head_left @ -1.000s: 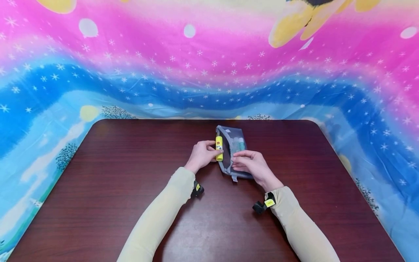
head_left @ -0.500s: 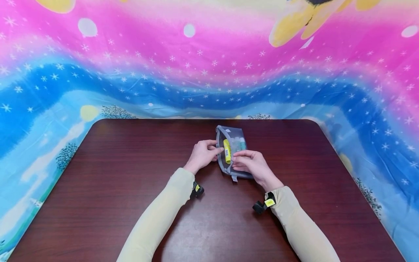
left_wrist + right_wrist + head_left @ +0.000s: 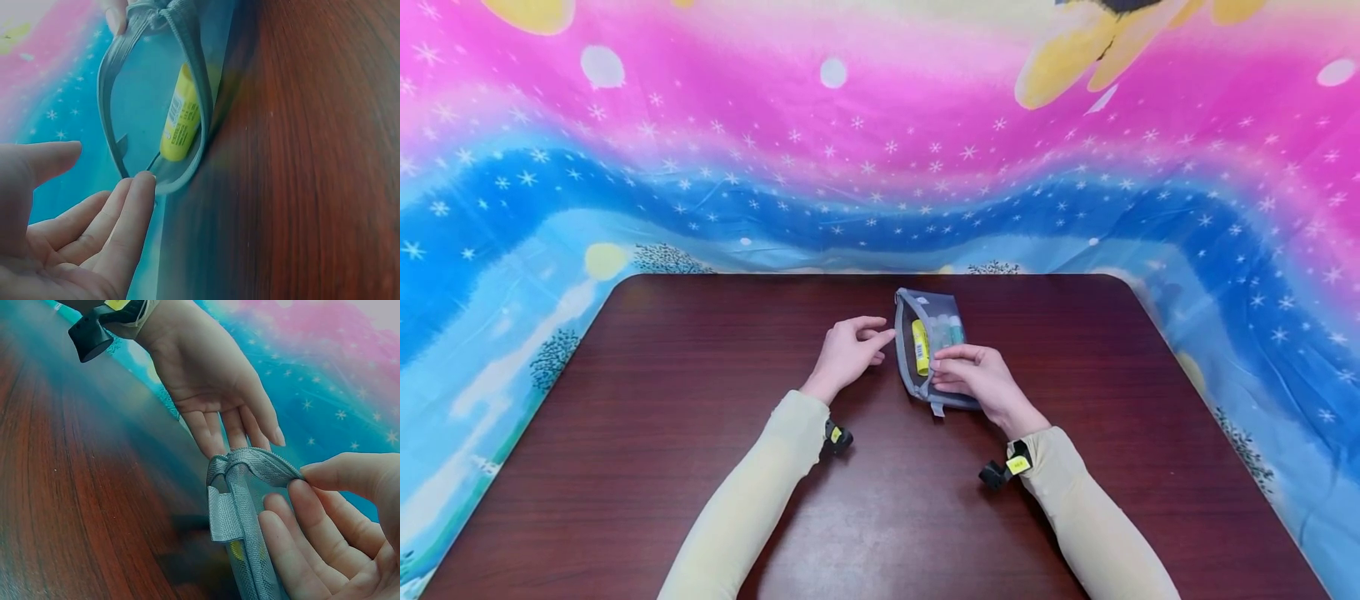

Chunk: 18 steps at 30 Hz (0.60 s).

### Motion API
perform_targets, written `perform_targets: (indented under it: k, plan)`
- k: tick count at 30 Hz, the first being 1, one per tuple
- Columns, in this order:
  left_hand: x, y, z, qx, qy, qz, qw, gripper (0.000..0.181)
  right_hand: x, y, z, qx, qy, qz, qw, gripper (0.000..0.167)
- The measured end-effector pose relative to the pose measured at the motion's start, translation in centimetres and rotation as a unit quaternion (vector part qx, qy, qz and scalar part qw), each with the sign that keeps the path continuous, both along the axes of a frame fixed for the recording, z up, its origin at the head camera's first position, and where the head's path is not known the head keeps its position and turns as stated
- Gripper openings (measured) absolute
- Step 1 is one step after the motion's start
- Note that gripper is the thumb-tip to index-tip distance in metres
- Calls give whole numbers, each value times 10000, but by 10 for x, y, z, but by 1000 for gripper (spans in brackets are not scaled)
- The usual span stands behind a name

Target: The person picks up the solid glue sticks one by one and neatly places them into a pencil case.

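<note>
A grey zippered mesh pouch (image 3: 942, 302) lies on the table with its mouth parted. Inside it rests a yellow glue stick (image 3: 921, 347), its printed label showing in the left wrist view. Through the mesh, pale and green-labelled tubes (image 3: 956, 332) show faintly. My right hand (image 3: 981, 379) pinches the zipper edge (image 3: 275, 467) between thumb and fingers, keeping the mouth apart. Just left of the pouch my left hand (image 3: 847, 350) holds nothing, its fingers extended and thumb apart from them. In the left wrist view its fingertips (image 3: 145, 181) are near the pouch's rim.
The dark wooden table (image 3: 685, 400) extends around both arms. A colourful printed cloth (image 3: 775, 167) hangs behind and beside its edges. Black wrist cameras (image 3: 837, 437) sit on both sleeves. A fabric tab (image 3: 224, 514) sticks out from the pouch's near end.
The yellow glue stick went from my left fingers into the pouch and was let go. My left hand then drew back to the left. My right hand stayed on the zipper edge.
</note>
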State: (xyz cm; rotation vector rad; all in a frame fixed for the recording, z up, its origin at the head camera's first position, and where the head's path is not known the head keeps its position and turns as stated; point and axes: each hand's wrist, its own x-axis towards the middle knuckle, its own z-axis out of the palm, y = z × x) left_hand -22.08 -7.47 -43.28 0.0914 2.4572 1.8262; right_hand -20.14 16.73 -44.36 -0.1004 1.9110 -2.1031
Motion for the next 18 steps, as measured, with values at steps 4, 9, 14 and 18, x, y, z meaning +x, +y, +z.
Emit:
perform_targets:
  k: [4,9,14,18]
  plan:
    - [2,-6,2,-1,-42,48,10000,48,0,0,0,6,24,45,10000,31]
    - [4,-13,3,39,-62,100,9999,47,1,0,1,108,42,132,9998,34]
    - [6,-17,2,97,-31,172,9998,44,2,-2,0,234,59,134,9996,30]
    - [7,-21,2,126,-29,204,9997,44,1,-3,-4,330,70,113,9994,28]
